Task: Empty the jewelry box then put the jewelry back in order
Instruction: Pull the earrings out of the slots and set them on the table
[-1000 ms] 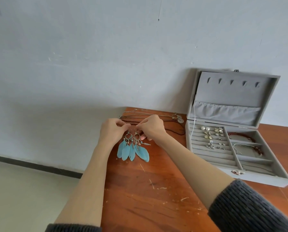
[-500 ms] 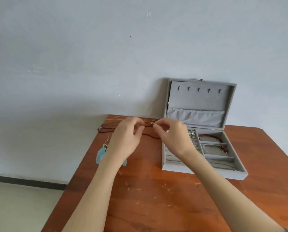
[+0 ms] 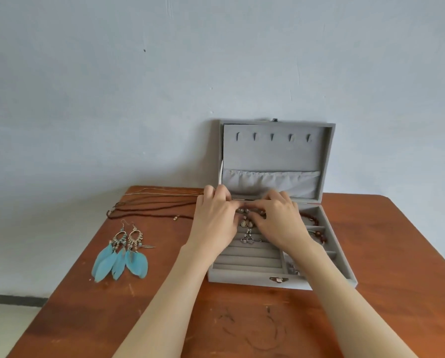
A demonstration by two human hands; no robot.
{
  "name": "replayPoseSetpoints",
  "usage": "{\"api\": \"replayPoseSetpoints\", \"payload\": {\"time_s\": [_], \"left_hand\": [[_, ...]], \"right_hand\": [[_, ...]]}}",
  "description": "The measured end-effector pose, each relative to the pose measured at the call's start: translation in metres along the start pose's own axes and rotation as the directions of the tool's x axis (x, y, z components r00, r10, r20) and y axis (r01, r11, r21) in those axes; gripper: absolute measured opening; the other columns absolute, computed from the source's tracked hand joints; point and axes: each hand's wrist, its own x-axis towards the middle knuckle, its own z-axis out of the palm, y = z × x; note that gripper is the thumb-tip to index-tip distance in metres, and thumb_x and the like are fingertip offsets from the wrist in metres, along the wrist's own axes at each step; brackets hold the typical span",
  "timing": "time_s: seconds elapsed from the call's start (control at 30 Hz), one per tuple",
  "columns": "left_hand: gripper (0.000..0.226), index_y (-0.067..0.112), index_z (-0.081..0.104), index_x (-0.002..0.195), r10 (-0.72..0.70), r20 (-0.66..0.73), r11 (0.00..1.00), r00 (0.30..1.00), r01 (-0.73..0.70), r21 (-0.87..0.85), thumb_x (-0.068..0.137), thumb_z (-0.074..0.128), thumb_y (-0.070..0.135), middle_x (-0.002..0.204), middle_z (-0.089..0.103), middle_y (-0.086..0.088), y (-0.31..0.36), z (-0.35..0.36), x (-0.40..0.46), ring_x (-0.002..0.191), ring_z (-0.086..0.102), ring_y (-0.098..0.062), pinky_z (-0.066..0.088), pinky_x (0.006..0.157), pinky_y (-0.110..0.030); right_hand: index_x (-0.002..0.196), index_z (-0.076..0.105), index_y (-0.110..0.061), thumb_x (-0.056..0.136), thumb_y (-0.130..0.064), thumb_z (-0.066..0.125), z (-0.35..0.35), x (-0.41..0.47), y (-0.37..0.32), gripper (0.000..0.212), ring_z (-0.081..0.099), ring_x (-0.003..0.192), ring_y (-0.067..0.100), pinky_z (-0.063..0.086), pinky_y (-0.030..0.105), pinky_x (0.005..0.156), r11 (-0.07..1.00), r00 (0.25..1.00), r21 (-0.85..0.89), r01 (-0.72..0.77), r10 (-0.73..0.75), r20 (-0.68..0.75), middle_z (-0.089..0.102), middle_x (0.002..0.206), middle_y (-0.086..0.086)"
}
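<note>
Both hands moved from the necklaces at the bench's far left edge to the box; feather earrings now lie free of any hand.

Item 1, bench [image 3: 242,329]: worn brown wood, scratched at the near edge.

Item 2, earrings [image 3: 121,254]: one pair, blue feathers, laid side by side on the bench, left of the box, well apart from it.

Item 3, box [image 3: 244,277]: grey, lid propped open against the wall. Ring rolls at left still carry small studs and drops; right compartments hold red beaded bracelets [image 3: 317,228].

Item 4, left hand [image 3: 216,220] and right hand [image 3: 278,220]: both over the ring rolls, fingers curled together around a string of grey beads [image 3: 249,210]. Whether they pinch it firmly or only touch it, I cannot tell for sure; it looks held.

Item 5, necklaces [image 3: 151,208]: several thin strands, stretched along the bench's far edge, left of the box.

Assessment: emptying is under way and unfinished. Earrings and necklaces are out; beads appear next; studs and bracelets remain inside. Small studs may scatter if the beads drag across them.
</note>
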Motion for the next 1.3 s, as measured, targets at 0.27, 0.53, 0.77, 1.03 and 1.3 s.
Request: {"api": "replayPoseSetpoints", "payload": {"time_s": [0.27,0.53,0.77,1.03,1.3], "left_hand": [[0.024,0.022,0.066,0.104,-0.004,-0.031,1.0,1.0,0.004,-0.011,0.087,0.057,0.036,0.103,0.056,0.001,-0.004,0.006,0.006,0.104,0.038,-0.021,0.021,0.076,-0.026],[0.016,0.029,0.064,0.098,-0.052,-0.002,0.997,0.999,0.052,-0.051,0.089,0.054,0.038,0.104,0.06,0.013,-0.01,-0.004,0.0,0.111,0.032,-0.015,0.01,0.073,-0.03],[0.006,0.028,0.058,0.083,-0.292,-0.049,0.86,0.955,0.24,-0.451,0.084,0.062,0.024,0.08,0.055,0.02,-0.042,-0.051,-0.022,0.083,0.05,-0.002,0.034,0.071,-0.006],[0.005,0.025,0.059,0.087,-0.427,0.23,0.851,0.874,0.475,-0.225,0.085,0.061,0.022,0.085,0.055,0.011,-0.089,-0.055,-0.047,0.076,0.05,-0.002,0.032,0.055,-0.009],[0.008,0.024,0.063,0.088,-0.463,0.306,0.81,0.832,0.538,-0.236,0.082,0.067,0.023,0.088,0.061,0.005,-0.095,-0.051,-0.05,0.079,0.056,-0.009,0.043,0.065,-0.022]], "right_hand": [[0.096,0.068,-0.022,0.085,-0.029,0.059,0.005,0.007,0.004,0.016,0.043,0.106,0.024,0.033,0.035,0.089,0.999,0.998,0.037,-0.006,0.009,-0.054,0.055,0.102,0.002],[0.095,0.063,-0.02,0.084,-0.032,0.056,0.004,0.007,0.002,0.018,0.041,0.108,0.021,0.03,0.034,0.089,1.0,1.0,-0.004,0.019,-0.019,-0.018,0.054,0.105,0.0],[0.085,0.057,-0.018,0.084,-0.021,0.059,-0.014,0.001,-0.027,0.003,0.048,0.081,0.01,0.04,0.022,0.072,0.945,0.987,0.288,0.156,-0.139,-0.081,0.053,0.08,-0.008],[0.093,0.059,-0.009,0.088,-0.016,0.053,0.018,-0.011,-0.081,0.01,0.058,0.084,0.021,0.044,0.03,0.078,0.921,0.956,0.275,0.274,-0.292,0.027,0.061,0.086,0.002],[0.103,0.059,-0.01,0.089,-0.018,0.047,0.055,0.004,-0.108,0.019,0.052,0.105,0.027,0.031,0.033,0.093,0.941,0.942,-0.082,0.329,-0.32,0.1,0.064,0.106,0.007]]}}
